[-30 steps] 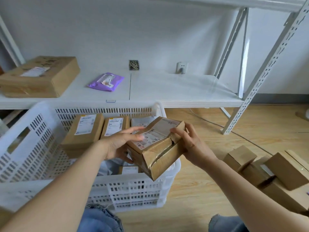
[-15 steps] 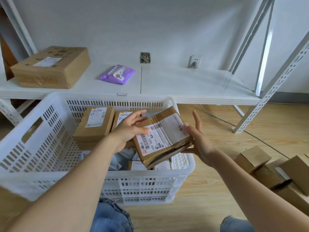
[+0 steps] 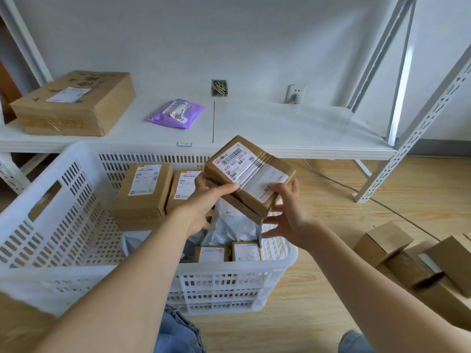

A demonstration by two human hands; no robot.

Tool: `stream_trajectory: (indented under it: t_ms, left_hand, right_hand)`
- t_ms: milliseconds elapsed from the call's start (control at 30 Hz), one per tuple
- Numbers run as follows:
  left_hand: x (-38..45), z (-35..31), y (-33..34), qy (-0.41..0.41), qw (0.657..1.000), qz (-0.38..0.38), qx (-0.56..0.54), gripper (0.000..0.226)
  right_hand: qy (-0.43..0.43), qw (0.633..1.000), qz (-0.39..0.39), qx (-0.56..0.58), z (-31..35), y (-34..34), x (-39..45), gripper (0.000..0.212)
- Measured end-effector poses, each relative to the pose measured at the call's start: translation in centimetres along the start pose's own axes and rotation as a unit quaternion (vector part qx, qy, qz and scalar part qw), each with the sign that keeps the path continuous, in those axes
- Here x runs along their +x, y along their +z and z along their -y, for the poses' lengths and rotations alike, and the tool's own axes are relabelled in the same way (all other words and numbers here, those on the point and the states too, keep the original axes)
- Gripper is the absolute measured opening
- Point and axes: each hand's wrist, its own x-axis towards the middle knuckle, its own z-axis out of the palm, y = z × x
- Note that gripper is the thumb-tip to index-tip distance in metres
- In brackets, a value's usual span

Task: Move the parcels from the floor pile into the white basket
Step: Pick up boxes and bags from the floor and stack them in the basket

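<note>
A taped brown cardboard parcel (image 3: 248, 178) with a white barcode label is tilted above a white slotted basket (image 3: 63, 200) holding several parcels, while more boxes (image 3: 418, 261) lie piled on the floor.

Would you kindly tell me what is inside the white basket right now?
The white basket holds two upright brown parcels, a grey mailer bag and two small boxes. Anything beneath them is covered.
</note>
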Motion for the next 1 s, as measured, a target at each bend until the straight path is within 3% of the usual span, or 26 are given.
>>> stream_trajectory:
  t_ms: [133,233,367,500,600,867,1000]
  left_hand:
    - [0.1,-0.3,1.0,0.04,0.996,-0.028,-0.075,0.034]
    - [0.2,-0.6,1.0,0.097,0.989,-0.045,-0.101,0.048]
    - [0.4,-0.4,-0.1,0.093,0.99,-0.05,-0.09,0.072]
    - [0.8,0.8,-0.7,0.078,0.996,-0.028,-0.035,0.086]
    - [0.9,1.2,-0.5,0.085,0.996,-0.03,-0.007,0.082]
    - [1.1,2.1,-2.0,0.125,0.987,0.004,0.101,0.058]
    - [1.9,1.9,-3.9,0.097,0.983,0.019,0.155,0.052]
  right_hand:
    - [0.01,0.999,0.038,-0.035,-1.1,0.6,0.0,0.096]
    - [-0.006,1.0,0.012,-0.01,-1.4,0.0,0.1,0.116]
    - [-0.057,0.997,-0.004,-0.055,-0.5,-0.5,0.3,0.106]
    - [-0.071,0.99,0.052,-0.106,0.0,0.4,0.5,0.093]
    - [-0.072,0.985,0.077,-0.14,-0.6,1.1,1.1,0.083]
    - [0.002,0.987,0.047,-0.153,-1.5,3.8,2.8,0.062]
    - [0.033,0.987,0.036,-0.152,-1.8,4.9,3.6,0.059]
